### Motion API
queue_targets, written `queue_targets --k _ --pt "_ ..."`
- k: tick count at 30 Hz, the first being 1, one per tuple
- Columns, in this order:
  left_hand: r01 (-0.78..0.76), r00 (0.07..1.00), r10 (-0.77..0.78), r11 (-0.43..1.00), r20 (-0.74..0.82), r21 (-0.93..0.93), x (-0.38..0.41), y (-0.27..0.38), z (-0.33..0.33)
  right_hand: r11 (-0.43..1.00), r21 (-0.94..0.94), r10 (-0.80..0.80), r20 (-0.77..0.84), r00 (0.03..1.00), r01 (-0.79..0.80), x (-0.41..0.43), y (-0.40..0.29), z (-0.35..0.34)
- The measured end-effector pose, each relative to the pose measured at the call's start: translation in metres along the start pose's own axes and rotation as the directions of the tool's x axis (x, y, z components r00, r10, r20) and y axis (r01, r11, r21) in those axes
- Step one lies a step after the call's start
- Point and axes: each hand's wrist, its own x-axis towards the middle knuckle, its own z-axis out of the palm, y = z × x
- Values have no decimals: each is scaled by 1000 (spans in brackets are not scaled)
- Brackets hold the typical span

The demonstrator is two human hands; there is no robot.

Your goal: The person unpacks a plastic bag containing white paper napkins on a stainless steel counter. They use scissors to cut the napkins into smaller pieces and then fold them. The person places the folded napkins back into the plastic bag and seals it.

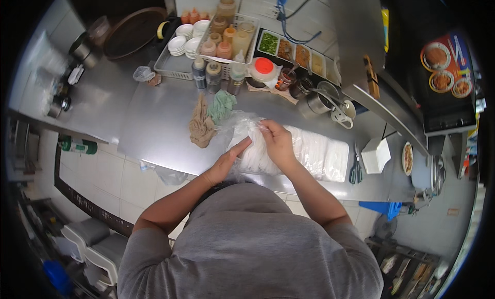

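Observation:
A long clear plastic pack of thin white items (319, 152), perhaps paper napkins, lies across the steel counter before me. Its loose, crumpled plastic end (241, 119) is at the left. My right hand (279, 142) bends over the top of the pack near that end, fingertips gripping the white layers or plastic; which one is unclear. Against the pack's left end, my left hand (228, 160) lies with its fingers extended and close together. Whether it grips the plastic is hidden. A green cloth (222, 105) and a brown cloth (202, 125) lie just beyond the left end.
Squeeze bottles (213, 76) and a white basket (251, 22) of sauces stand at the back, beside stacked small white dishes (177, 45). Food containers (284, 49) and a metal pot (315, 103) line the back right. Scissors (355, 169) and a white box (376, 156) lie rightward, below a steel shelf (386, 109).

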Motion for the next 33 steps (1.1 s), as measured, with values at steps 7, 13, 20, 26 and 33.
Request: queue_targets --k 7,13,20,26,33 --pt "177 879 -91 974 -467 143 36 48 15 989 -132 -65 -28 998 60 8 -26 -8" --pt "268 860 -34 879 -509 394 40 73 10 939 -259 -251 -60 966 228 17 -39 -17" --pt "296 865 -114 902 -488 315 19 52 1 900 -325 -313 -14 950 292 16 -41 -18" --pt "305 753 -149 942 -641 139 44 59 -12 897 -339 -289 38 957 284 16 -49 -17" --pt "255 868 38 821 -495 510 56 59 5 802 -451 -400 81 913 392 12 -45 -21"
